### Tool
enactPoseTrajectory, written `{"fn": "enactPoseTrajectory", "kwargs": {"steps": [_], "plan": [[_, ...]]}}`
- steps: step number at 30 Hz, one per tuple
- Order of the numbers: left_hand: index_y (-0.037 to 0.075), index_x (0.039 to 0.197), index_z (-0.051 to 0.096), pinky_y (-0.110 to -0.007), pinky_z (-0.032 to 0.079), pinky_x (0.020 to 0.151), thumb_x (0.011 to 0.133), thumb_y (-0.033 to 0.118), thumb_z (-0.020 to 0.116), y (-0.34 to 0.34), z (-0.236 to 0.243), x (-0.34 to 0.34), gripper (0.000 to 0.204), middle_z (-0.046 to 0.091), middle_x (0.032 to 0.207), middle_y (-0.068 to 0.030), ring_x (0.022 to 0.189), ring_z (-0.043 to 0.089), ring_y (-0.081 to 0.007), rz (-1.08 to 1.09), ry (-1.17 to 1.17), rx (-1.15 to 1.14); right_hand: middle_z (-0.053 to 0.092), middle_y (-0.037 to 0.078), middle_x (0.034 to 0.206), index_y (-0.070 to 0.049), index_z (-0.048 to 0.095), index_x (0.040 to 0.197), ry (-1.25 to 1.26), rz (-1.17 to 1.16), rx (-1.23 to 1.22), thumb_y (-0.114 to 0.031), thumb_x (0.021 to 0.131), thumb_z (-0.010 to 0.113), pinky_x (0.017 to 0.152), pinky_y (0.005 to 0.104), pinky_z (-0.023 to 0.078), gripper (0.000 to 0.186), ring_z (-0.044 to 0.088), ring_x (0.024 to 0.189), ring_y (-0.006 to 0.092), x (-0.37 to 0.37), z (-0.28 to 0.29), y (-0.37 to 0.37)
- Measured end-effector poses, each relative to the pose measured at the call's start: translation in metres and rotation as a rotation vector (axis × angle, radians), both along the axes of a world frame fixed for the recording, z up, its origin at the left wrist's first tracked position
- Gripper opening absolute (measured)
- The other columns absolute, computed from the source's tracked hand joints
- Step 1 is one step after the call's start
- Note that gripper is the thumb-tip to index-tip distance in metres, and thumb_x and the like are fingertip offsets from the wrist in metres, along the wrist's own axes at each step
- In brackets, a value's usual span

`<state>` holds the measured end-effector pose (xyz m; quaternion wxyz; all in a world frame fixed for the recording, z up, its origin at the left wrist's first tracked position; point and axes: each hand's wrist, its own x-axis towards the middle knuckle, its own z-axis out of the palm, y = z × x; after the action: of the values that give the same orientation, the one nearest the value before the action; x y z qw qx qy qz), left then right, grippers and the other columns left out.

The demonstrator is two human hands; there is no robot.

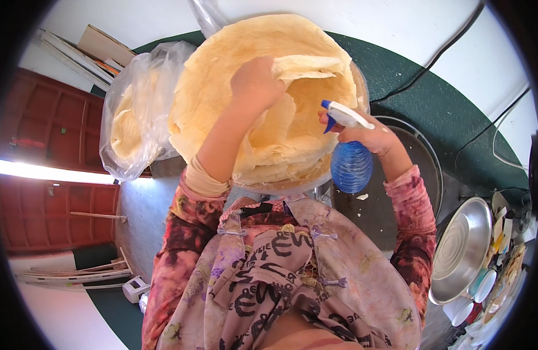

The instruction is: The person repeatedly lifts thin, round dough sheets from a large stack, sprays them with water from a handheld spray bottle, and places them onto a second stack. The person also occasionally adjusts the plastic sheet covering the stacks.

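A large round stack of thin, pale yellow sheets [204, 87] lies in front of me, with ragged, layered edges. My left hand [257, 84] is closed on the lifted, folded edge of a top sheet, which exposes the layer beneath at the right. My right hand [374, 134] grips a spray bottle [350, 166] with a blue ribbed body and a white-and-blue trigger head, held over the stack's right side, its nozzle pointing left.
A clear plastic bag of similar sheets [129, 122] is at left. A dark round pan [409, 192] sits right, with a steel basin [458, 251] and assorted containers beyond. Dark cables [438, 52] run along the green-and-white wall. Red doors [58, 216] stand far left.
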<state>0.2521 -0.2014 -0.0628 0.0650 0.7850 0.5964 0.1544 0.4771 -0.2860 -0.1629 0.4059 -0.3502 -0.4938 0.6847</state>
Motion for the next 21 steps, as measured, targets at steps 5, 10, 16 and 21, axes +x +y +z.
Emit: {"fn": "enactPoseTrajectory", "kwargs": {"steps": [5,10,16,21], "plan": [[0.006,0.098,0.067,-0.04,0.051,0.08,0.072,0.02,0.067,0.022,0.019,-0.026,0.03,0.068,0.094,-0.0166,0.091,0.065,-0.0309,-0.035,-0.11,0.017,0.062,0.005,0.109,-0.001,0.059,0.122,0.041,-0.011,-0.026,-0.004,0.074,0.061,0.09,0.027,0.044,0.048,0.056,0.101,0.0154,-0.004,-0.026,0.006],[0.0,0.099,0.066,-0.031,0.052,0.074,0.071,0.013,0.072,0.043,0.049,-0.068,0.031,0.07,0.093,-0.0112,0.079,0.067,-0.0192,-0.095,-0.535,-0.136,0.06,0.003,0.101,-0.005,0.06,0.121,-0.086,0.007,0.015,-0.007,0.075,0.06,0.086,0.0257,0.044,0.046,0.054,0.094,0.0133,-0.003,-0.021,0.003],[-0.003,0.102,0.064,-0.03,0.054,0.07,0.073,0.003,0.075,0.065,0.096,-0.111,0.032,0.069,0.092,-0.0103,0.078,0.066,-0.0164,-0.042,-0.774,-0.271,0.058,0.001,0.098,-0.006,0.06,0.119,-0.117,0.018,-0.015,-0.009,0.074,0.061,0.081,0.0252,0.044,0.045,0.052,0.089,0.0111,-0.001,-0.022,0.005],[-0.001,0.103,0.064,-0.031,0.055,0.068,0.073,0.008,0.077,0.093,0.134,-0.144,0.033,0.069,0.094,-0.0102,0.078,0.067,-0.0183,0.012,-0.724,-0.252,0.059,0.003,0.113,-0.003,0.057,0.122,-0.146,0.062,-0.021,-0.005,0.072,0.06,0.093,0.0276,0.042,0.051,0.053,0.101,0.0134,-0.001,-0.022,0.007]]}}
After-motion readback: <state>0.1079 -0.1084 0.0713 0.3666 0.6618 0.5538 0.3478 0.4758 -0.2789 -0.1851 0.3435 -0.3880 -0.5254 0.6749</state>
